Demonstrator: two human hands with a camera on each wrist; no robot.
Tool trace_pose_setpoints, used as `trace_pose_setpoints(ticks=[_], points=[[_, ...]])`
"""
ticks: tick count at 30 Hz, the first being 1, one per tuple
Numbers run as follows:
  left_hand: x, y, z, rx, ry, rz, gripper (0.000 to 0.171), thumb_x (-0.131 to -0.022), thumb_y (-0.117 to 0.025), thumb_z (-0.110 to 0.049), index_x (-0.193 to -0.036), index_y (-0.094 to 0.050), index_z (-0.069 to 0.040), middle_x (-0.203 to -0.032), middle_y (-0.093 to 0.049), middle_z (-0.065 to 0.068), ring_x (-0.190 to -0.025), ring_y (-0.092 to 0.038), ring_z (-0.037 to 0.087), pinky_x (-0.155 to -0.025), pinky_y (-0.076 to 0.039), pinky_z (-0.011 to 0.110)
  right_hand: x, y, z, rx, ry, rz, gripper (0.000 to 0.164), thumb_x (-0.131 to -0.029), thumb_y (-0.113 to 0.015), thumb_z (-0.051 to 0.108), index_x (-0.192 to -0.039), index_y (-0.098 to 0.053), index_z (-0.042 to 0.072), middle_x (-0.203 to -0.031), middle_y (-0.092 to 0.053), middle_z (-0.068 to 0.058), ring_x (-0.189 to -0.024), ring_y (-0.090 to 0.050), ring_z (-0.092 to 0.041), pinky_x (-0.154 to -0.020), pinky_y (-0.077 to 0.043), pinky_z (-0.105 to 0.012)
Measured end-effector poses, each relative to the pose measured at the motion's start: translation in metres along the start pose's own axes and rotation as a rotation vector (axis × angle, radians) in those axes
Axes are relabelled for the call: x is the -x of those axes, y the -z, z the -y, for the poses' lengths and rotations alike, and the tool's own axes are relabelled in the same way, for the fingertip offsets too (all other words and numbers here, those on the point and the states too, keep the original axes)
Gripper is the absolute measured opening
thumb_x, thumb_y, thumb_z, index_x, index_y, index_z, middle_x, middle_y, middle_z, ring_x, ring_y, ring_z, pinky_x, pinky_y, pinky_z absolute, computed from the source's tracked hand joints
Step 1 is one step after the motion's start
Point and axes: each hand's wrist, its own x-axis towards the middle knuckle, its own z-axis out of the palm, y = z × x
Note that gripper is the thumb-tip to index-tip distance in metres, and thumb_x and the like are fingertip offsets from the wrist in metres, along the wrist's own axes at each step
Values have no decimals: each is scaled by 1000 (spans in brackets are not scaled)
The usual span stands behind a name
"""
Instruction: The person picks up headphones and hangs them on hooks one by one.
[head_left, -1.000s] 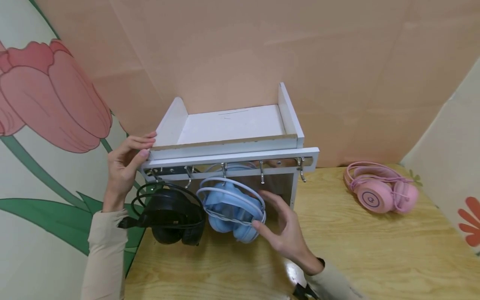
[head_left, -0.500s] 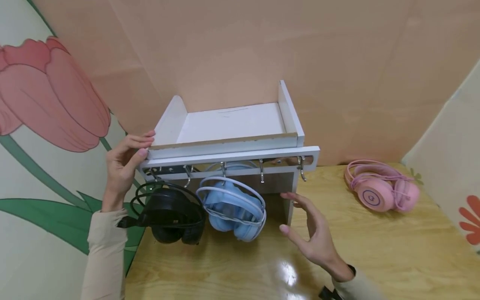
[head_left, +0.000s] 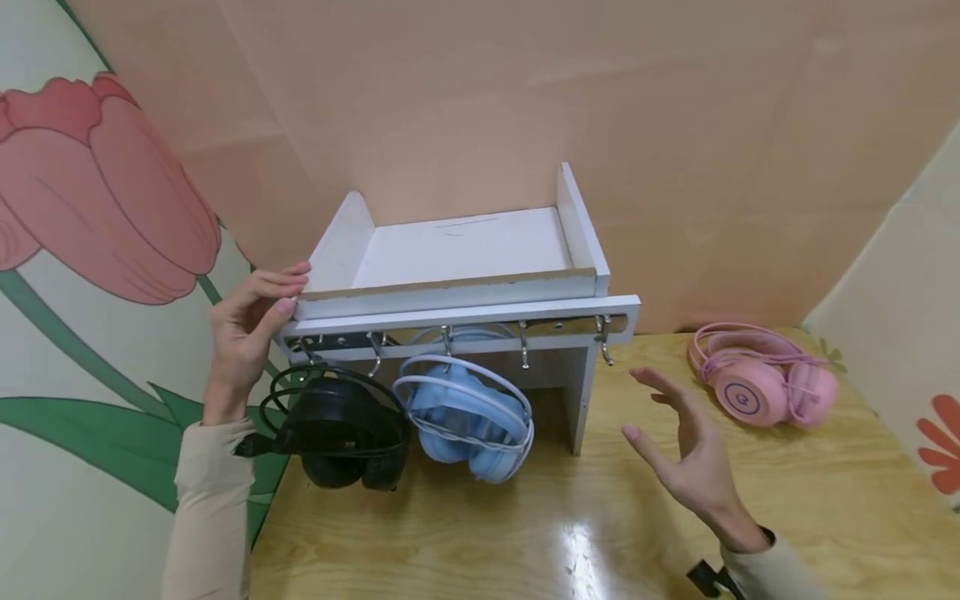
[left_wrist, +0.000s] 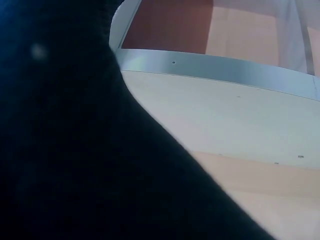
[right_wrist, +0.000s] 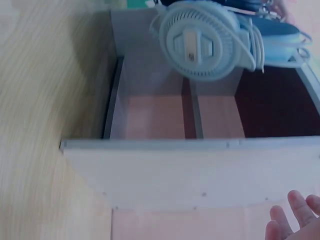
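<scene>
Shelf (head_left: 450, 298) boards, all white, stand on the counter (head_left: 487, 550) in front of you. Your left hand (head_left: 243, 325) holds the left front corner, thumb in front and fingers (head_left: 281, 283) on top, so they are clamped on the shelf. Your right hand (head_left: 697, 458) is up in the air over the counter, between the shelf and the pink headset (head_left: 750, 390). Its fingers and thumb are apart and bent a little. A bar (head_left: 487, 312) with shiny hooks (head_left: 524, 346) runs along the shelf's front. The black headset (head_left: 337, 433) hangs from the hook at the left end. The blue headset (head_left: 461, 400) hangs from the middle hook, just beside the black one. The pink headset lies on the counter to your right, well apart from the shelf, with its wire wound around it. A big pink tulip (head_left: 142, 192) is on the wall at your left, and a red flower (head_left: 941, 446) is on the right wall.
</scene>
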Motion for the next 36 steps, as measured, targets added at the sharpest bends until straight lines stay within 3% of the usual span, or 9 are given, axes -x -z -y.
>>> trace_pose_setpoints(ticks=[9,13,17,21,26,30,36], points=[[-1,-1,1,-16,11,0,16,-97,-59,14,-108,-70,19,-117,-79,11,-132,-67,30,-121,-47,37,-24,42,-1,118,-1,-35,82,-67,-69,-33,-146,-53,-14,-146,-63,-24,-136,-60,-20,-113,-45,-20],[0,-1,0,-29,17,-4,15,-98,-61,11,-108,-70,18,-117,-79,9,-133,-67,28,-121,-48,36,-37,58,3,234,-18,-43,81,-68,-72,-29,-145,-56,-12,-145,-66,-9,-131,-62,-13,-110,-46,-17],[0,-1,1,-23,11,-4,15,-98,-61,11,-108,-70,19,-117,-79,9,-132,-67,29,-121,-47,37,-45,69,4,349,-17,-42,79,-72,-77,-21,-147,-57,-7,-145,-67,-7,-128,-62,-10,-110,-44,-16],[0,0,2,-6,-4,-4,16,-97,-59,14,-107,-70,19,-116,-79,11,-131,-68,30,-122,-47,38,-53,77,2,376,-12,-37,80,-73,-78,-19,-149,-57,-5,-148,-65,-12,-124,-63,-6,-110,-44,-14],[-1,0,1,-23,6,-3,16,-98,-60,12,-108,-71,18,-117,-79,10,-132,-67,29,-122,-47,37,-59,89,-3,390,-66,-28,83,-74,-78,-16,-152,-57,4,-134,-71,3,-112,-66,-3,-102,-45,-11],[-1,0,1,-27,10,-6,15,-99,-62,10,-108,-70,18,-116,-79,10,-133,-67,29,-121,-47,37,-63,97,-9,382,-81,-21,83,-75,-77,-17,-153,-56,2,-121,-74,12,-105,-69,-1,-96,-48,-10],[-1,0,0,-34,15,-8,15,-99,-62,9,-108,-71,17,-117,-79,9,-133,-67,28,-120,-48,36,-65,107,-13,421,-158,-20,84,-78,-79,-15,-155,-54,7,-133,-71,14,-102,-71,4,-92,-51,-7]])
